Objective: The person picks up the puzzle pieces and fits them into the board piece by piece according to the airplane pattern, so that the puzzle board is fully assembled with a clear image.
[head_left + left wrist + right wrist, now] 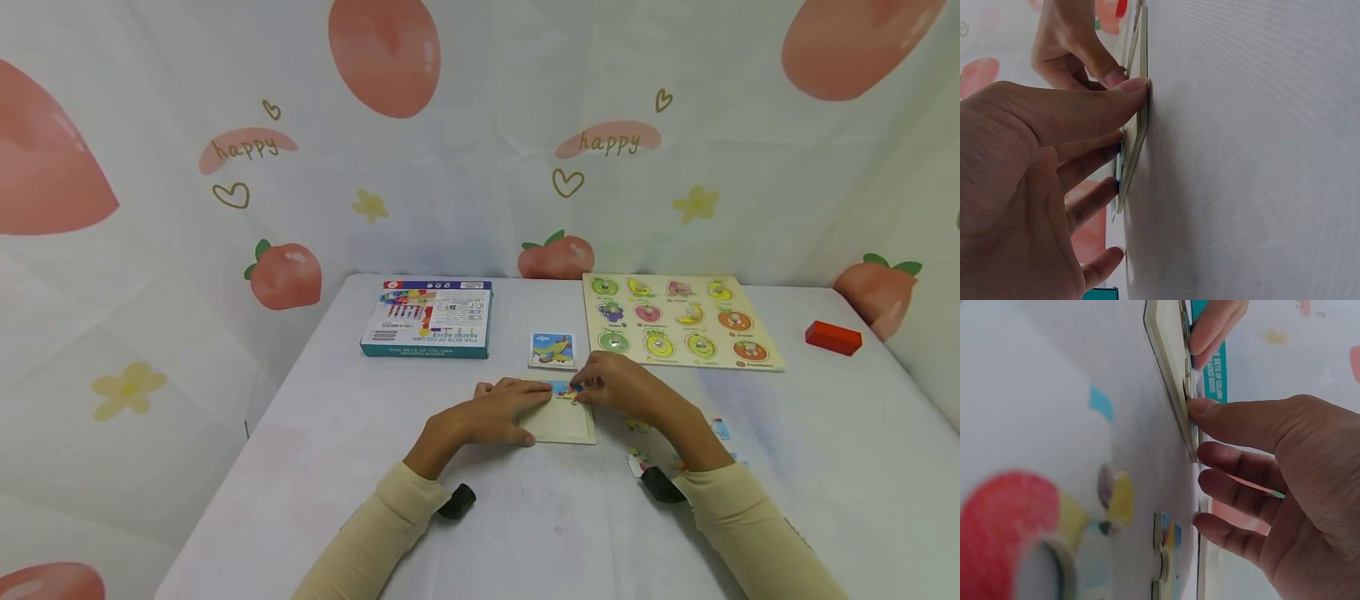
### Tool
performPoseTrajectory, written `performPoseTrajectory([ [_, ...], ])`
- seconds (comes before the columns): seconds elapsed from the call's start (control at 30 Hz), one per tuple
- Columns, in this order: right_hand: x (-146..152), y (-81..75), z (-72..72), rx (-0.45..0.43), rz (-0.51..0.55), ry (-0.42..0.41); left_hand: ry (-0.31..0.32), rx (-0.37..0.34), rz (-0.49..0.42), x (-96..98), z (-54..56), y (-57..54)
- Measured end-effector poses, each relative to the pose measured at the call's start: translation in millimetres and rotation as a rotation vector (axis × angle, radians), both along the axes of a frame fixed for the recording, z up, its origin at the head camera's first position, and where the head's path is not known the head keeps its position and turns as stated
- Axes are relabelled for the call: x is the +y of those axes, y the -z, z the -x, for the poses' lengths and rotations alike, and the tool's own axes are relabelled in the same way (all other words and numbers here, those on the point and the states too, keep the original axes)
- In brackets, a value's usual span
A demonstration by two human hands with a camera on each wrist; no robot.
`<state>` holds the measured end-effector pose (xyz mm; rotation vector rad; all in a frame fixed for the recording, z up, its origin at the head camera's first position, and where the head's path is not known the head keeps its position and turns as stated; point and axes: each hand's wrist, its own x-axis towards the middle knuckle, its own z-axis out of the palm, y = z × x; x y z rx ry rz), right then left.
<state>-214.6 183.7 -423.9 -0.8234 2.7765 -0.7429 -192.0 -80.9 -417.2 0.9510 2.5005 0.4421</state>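
A pale wooden puzzle board (558, 425) lies on the table, with several colored jigsaw pieces (558, 387) along its far edge. My left hand (498, 412) rests on the board's left side; its fairly straight fingers touch the pieces, and the thumb (1129, 87) lies against the near edge. With thumb and fingertips, my right hand (618, 387) pinches a small jigsaw piece (574, 397) at the board's far right part. The fingers partly cover that piece. Just beyond the board is a picture card (552, 350) showing a yellow airplane.
Loose jigsaw pieces (637, 463) lie on the table, some under my right forearm. A boxed bead set (427, 321) sits at the back left. A fruit peg puzzle (682, 321) lies at the back right, with a red block (833, 337) beyond it.
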Motion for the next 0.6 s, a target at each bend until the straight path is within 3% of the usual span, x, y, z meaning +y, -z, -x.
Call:
performPoseTrajectory([
  [0.6, -2.9, 0.7, -2.8, -0.003, 0.027, 0.026, -0.009, 0.030, -0.060, 7.3, -0.8, 1.7],
])
